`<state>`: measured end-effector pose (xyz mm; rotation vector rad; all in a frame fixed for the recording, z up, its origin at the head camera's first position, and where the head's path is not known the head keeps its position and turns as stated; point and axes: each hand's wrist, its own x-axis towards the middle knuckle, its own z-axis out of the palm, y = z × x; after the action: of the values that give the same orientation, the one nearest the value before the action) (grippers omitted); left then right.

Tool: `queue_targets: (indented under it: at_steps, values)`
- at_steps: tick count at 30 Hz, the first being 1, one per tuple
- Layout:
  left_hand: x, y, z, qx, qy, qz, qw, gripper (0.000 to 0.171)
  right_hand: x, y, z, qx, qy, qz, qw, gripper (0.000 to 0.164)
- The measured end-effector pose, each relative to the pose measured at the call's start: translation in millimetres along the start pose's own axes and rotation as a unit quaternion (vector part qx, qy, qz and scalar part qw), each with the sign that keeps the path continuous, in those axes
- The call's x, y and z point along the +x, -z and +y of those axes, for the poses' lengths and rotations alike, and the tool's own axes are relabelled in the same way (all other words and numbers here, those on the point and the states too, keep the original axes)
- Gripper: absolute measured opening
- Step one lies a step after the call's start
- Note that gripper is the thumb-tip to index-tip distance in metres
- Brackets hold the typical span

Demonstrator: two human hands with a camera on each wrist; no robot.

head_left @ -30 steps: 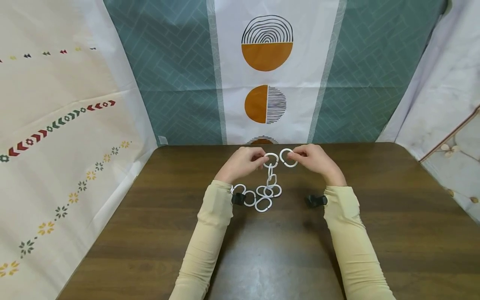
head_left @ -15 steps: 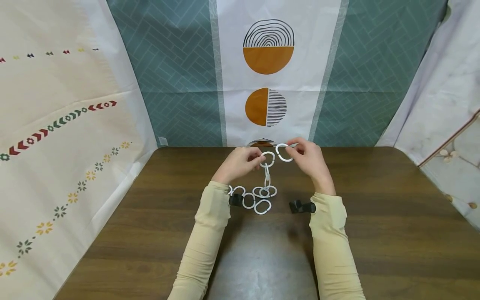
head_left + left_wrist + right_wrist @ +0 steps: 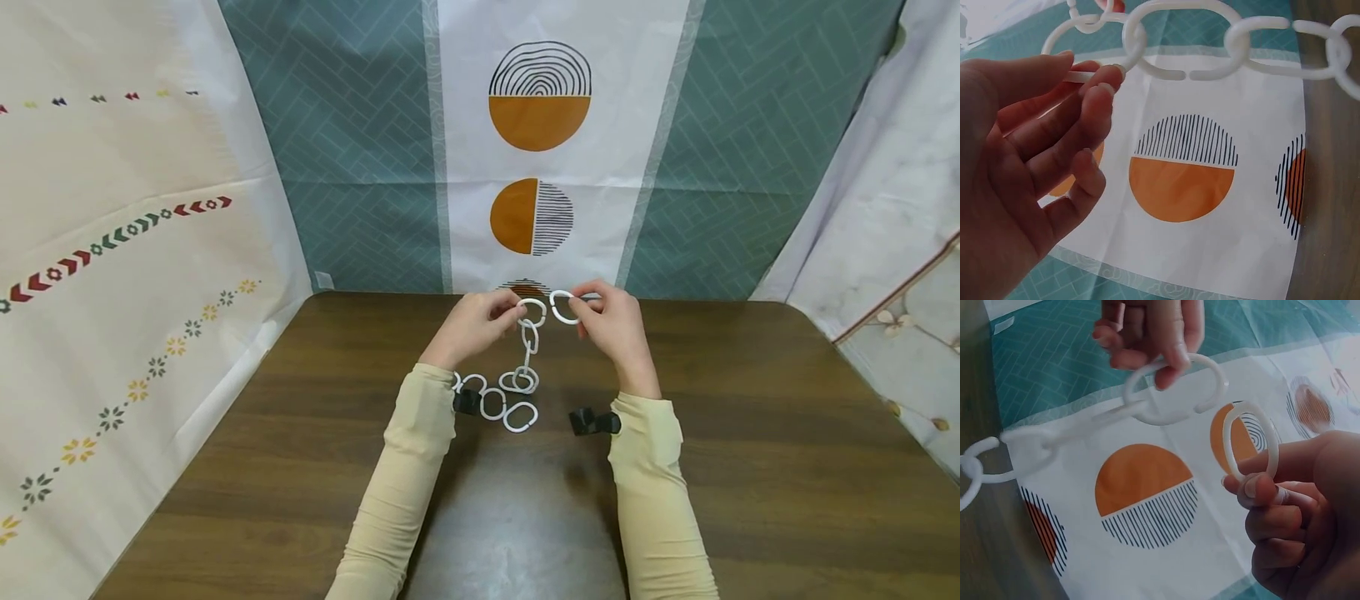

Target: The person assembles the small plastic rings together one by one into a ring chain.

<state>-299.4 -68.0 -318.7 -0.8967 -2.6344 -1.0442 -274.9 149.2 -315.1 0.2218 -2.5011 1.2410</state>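
My left hand (image 3: 476, 325) pinches the top link (image 3: 1166, 420) of a white plastic chain between thumb and fingers. From it the linked rings (image 3: 1185, 5) hang down to the table, where the lowest lie bunched. My right hand (image 3: 617, 325) pinches a single white C-shaped link (image 3: 1274, 450) by its lower side. In the head and right wrist views this link stands just right of the chain's top link, with a small gap between them. In the left wrist view the two overlap at the upper left, and touching cannot be told there.
Several white links (image 3: 506, 418) lie on the brown wooden table (image 3: 750, 467) below my left hand, partly hidden by the left wrist. Black wrist mounts (image 3: 592, 421) jut inward from both sleeves. A patterned cloth (image 3: 360, 167) hangs behind the table's far edge.
My right hand has come left with its link, closer to the chain's top link. My left hand has shifted slightly left, and the hanging rings have swung and turned.
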Motion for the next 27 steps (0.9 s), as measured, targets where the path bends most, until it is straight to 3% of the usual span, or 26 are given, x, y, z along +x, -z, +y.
queue_targets:
  at_steps: [7,19,27]
  values:
    - [0.8,-0.3,0.5,-0.002,-0.024,0.025,0.9994,0.020,0.5,-2.9,-3.0,-0.018,-0.007,0.001,1.000,0.015]
    - [0.7,-1.0,2.4,0.009,-0.028,0.039,0.9988,0.019,0.7,-4.0,-3.5,-0.036,0.000,-0.009,0.999,0.015]
    - [-0.1,-1.3,4.1,0.004,-0.035,0.037,0.9987,0.018,-1.4,-7.0,-8.1,-0.013,0.002,-0.015,1.000,0.016]
